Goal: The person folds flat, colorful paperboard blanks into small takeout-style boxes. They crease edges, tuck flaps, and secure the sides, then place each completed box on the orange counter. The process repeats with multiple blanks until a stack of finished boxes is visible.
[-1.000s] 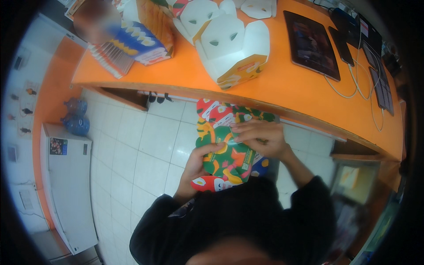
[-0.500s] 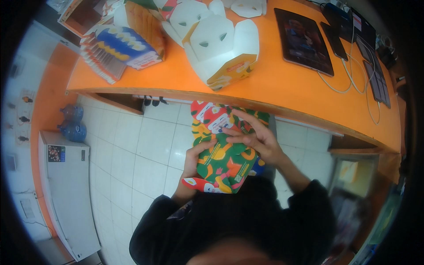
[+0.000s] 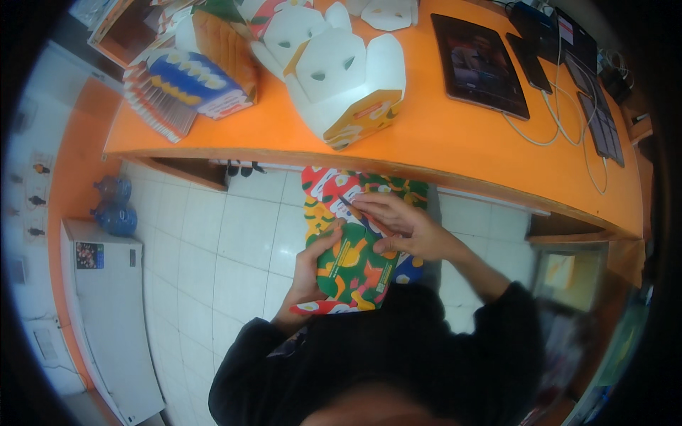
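Observation:
A green food carton with a multicoloured pattern is held over my lap, partly folded. My left hand grips its left side, the thumb along the upper edge. At the upper right, my right hand has a flap of the same carton between its thumb and long fingers; part of that flap is hidden by the hand. Beneath and beyond lie more patterned flat cartons, red, yellow and green, mostly covered by the held one.
On the orange table stand open white-lined cartons, with a blue-patterned carton and a row of nested cartons to the left. A tablet, phones and cables are on the right. Water bottles and a white fridge stand left.
My right hand has moved slightly down and left, its fingers drawing closer together on the carton's flap, which now stands tilted. My left hand keeps its hold. The whole view has shifted a little.

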{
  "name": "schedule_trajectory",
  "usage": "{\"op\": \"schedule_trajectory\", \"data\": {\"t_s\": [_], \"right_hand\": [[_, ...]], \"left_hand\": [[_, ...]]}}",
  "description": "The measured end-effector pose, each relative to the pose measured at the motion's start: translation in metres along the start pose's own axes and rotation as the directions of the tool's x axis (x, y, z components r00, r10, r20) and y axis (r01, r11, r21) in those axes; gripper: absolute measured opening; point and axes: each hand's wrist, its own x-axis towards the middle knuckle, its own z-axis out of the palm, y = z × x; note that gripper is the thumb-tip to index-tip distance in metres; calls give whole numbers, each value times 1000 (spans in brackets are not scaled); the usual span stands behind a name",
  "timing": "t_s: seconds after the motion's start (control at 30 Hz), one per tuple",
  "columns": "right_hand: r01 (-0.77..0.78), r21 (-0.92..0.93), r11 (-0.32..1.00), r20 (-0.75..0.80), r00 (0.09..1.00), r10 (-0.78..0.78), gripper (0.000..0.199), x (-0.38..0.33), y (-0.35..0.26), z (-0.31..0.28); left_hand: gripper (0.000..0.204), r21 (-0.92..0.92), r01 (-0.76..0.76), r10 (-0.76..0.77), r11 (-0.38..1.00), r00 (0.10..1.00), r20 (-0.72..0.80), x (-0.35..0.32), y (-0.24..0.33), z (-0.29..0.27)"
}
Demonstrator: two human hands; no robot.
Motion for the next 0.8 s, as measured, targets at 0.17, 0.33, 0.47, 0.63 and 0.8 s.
{"op": "schedule_trajectory", "data": {"t_s": [0.17,0.33,0.47,0.63,0.8], "right_hand": [[5,19,1000,-21,1000,-5,67,-2,3,4],[-82,15,997,-128,988,83,64,-4,6,3],[-19,5,1000,-211,977,19,54,1,20,7],[-32,-90,995,-253,967,8,50,-3,29,6],[-12,-149,989,-239,971,-24,50,-11,22,7]], "left_hand": [[23,36,-96,82,995,958,276,-3,1,-1],[22,110,-282,213,953,883,417,-1,-3,0],[32,204,-462,327,863,819,471,5,-8,-1],[86,-91,-381,388,920,857,339,19,-19,-8],[88,-202,-158,219,966,919,328,25,-15,-19]]}}
